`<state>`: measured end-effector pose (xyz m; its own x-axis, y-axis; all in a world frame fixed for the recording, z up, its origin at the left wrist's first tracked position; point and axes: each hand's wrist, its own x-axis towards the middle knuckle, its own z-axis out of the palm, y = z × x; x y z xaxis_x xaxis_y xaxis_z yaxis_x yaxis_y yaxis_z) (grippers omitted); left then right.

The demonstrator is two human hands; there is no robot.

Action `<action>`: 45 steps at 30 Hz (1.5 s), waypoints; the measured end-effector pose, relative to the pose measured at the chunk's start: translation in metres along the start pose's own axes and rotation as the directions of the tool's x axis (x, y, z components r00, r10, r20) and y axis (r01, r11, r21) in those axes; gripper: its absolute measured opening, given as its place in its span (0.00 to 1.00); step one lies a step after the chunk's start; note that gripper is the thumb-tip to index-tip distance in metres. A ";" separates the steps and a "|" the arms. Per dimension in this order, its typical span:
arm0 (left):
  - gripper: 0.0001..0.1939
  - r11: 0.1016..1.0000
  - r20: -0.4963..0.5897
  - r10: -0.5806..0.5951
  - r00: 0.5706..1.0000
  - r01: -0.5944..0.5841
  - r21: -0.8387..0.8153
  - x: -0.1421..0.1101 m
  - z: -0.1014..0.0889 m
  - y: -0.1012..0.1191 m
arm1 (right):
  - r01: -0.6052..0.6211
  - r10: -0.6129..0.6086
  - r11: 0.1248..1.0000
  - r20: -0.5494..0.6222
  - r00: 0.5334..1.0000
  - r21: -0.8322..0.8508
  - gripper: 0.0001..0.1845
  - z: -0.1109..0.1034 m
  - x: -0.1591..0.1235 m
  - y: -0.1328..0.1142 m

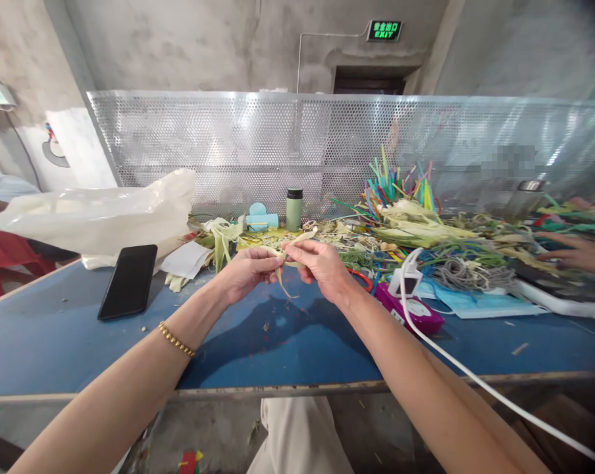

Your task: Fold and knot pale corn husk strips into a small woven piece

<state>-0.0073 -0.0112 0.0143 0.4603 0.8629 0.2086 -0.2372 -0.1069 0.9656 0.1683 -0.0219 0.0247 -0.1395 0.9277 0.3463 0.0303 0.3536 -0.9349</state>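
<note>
My left hand (251, 268) and my right hand (320, 263) meet above the middle of the blue table (278, 342). Both are closed on a pale corn-husk strip (288, 253) stretched between them. One end of the strip curls up past my right fingers, and a thin tail hangs down between the hands. A gold bead bracelet (176, 340) sits on my left wrist.
A black phone (129, 280) lies at the left by a white plastic bag (100, 214). A green flask (293, 209), coloured strips (396, 184), husks (420, 227), a magenta device (416, 313) with a white cable (475, 378) fill the right. Another person's hand (581, 253) is far right. A perforated metal screen (327, 138) backs the table.
</note>
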 end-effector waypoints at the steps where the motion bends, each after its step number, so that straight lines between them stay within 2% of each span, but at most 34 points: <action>1: 0.12 1.000 0.007 -0.015 1.000 0.015 0.008 0.000 0.000 0.000 | 0.030 -0.030 0.999 -0.039 0.999 -0.012 0.15 0.001 0.000 0.000; 4: 0.14 0.999 -0.017 -0.030 0.999 0.030 0.014 0.000 0.002 0.000 | 0.088 -0.095 0.993 -0.085 0.992 -0.083 0.12 0.003 0.000 0.001; 7: 0.16 1.000 -0.073 -0.019 0.997 0.020 0.020 0.000 0.002 -0.001 | 0.130 -0.139 0.983 -0.058 0.989 -0.130 0.12 0.004 -0.001 0.002; 10: 0.16 0.999 -0.108 -0.007 0.994 0.011 0.038 0.001 0.002 -0.002 | 0.127 -0.133 0.982 -0.033 0.991 -0.137 0.13 0.005 -0.002 0.002; 27: 0.14 0.990 -0.049 0.032 0.998 -0.025 0.138 -0.002 0.006 0.001 | 0.087 -0.098 0.988 -0.083 0.992 -0.127 0.14 0.001 -0.001 0.003; 32: 0.15 0.992 -0.051 0.001 0.999 0.006 0.129 -0.002 0.006 0.001 | 0.074 -0.094 0.981 -0.105 0.990 -0.179 0.14 -0.001 0.000 0.003; 38: 0.17 0.998 -0.063 0.034 0.997 -0.031 0.055 -0.002 0.004 0.001 | 0.092 -0.129 0.966 -0.141 0.982 -0.242 0.12 -0.003 0.003 0.004; 40: 0.17 0.993 -0.068 0.048 0.997 -0.040 0.114 -0.002 0.004 -0.001 | 0.105 -0.158 0.954 -0.170 0.973 -0.282 0.10 -0.007 0.006 0.004; 43: 0.17 0.959 -0.032 0.053 0.998 -0.042 0.281 -0.003 0.005 -0.003 | 0.113 -0.224 0.912 -0.247 0.943 -0.395 0.15 -0.012 0.008 0.002; 45: 0.18 0.933 0.007 0.029 1.000 -0.030 0.359 -0.005 0.007 -0.004 | 0.181 -0.300 0.853 -0.177 0.937 -0.489 0.12 -0.012 0.007 0.000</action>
<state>-0.0027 -0.0185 0.0106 0.4592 0.8559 0.2379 0.0724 -0.3030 0.9502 0.1795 -0.0142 0.0280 0.0355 0.7845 0.6191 0.4847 0.5282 -0.6972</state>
